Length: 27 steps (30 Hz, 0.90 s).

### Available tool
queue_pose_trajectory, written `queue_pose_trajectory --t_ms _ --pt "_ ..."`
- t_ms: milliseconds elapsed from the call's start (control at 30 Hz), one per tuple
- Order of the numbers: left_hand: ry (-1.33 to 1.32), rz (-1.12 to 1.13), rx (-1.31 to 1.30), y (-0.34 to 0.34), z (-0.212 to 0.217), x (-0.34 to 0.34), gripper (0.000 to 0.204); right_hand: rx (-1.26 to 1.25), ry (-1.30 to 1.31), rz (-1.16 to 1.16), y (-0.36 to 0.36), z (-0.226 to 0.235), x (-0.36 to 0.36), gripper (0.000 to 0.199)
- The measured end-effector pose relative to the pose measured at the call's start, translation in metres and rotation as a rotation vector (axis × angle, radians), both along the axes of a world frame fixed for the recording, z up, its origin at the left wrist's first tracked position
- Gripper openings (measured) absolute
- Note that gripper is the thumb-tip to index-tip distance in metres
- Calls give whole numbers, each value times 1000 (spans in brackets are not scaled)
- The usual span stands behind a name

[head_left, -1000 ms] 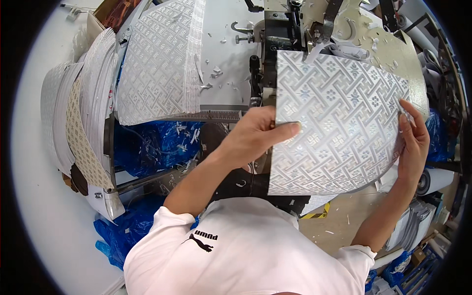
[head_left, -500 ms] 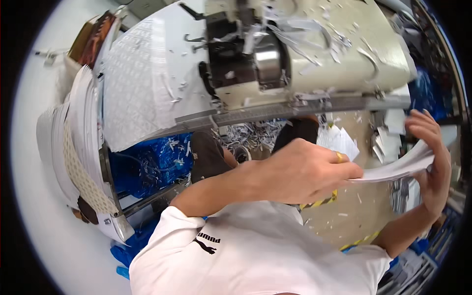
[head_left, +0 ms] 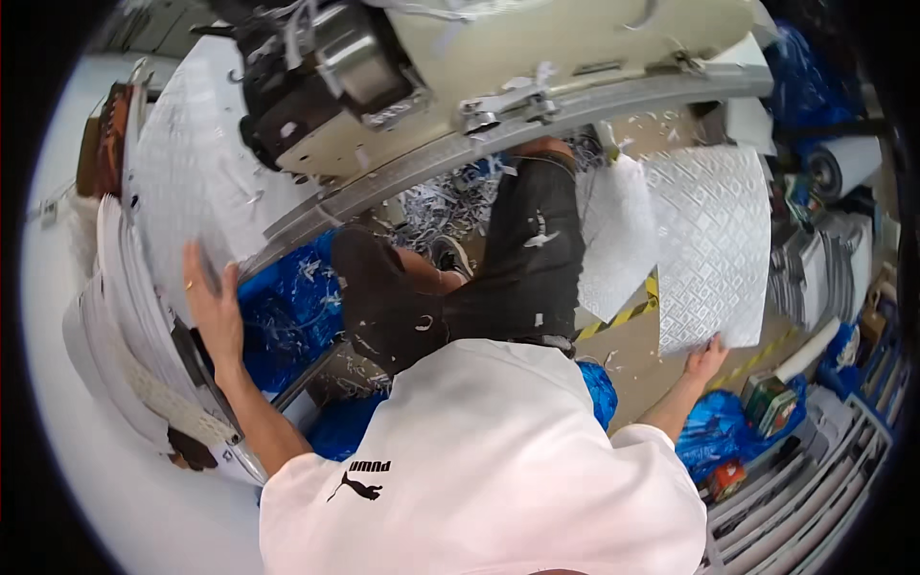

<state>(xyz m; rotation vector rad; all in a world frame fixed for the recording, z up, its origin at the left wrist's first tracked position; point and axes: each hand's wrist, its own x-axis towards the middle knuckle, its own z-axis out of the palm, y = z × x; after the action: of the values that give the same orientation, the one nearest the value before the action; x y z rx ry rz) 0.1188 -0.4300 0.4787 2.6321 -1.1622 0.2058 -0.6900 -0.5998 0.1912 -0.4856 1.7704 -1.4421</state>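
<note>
Hands apart, right hand point(head_left: 707, 359) gripping embossed sheet point(head_left: 711, 244)

I count two hands: my left hand point(head_left: 213, 309) and my right hand point(head_left: 706, 358). Two embossed silver sheets point(head_left: 714, 244) hang by my right side, one partly behind the other. One large embossed sheet point(head_left: 182, 182) lies on the table at my left. One cream machine point(head_left: 498, 67) sits above. One stack of white sheets point(head_left: 115, 326) stands at far left; its count I cannot tell.
</note>
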Motion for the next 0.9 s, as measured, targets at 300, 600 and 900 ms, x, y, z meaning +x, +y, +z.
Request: queue_pose_trajectory --t_ms 300,600,900 --pt "-53 -133 178 19 22 33 61 1010 131 182 13 -136 62 67" --pt "110 45 -240 40 47 21 24 56 178 1302 -96 106 337 35" --pt "154 -818 -331 74 24 -139 24 103 -563 1910 -22 259 605 50"
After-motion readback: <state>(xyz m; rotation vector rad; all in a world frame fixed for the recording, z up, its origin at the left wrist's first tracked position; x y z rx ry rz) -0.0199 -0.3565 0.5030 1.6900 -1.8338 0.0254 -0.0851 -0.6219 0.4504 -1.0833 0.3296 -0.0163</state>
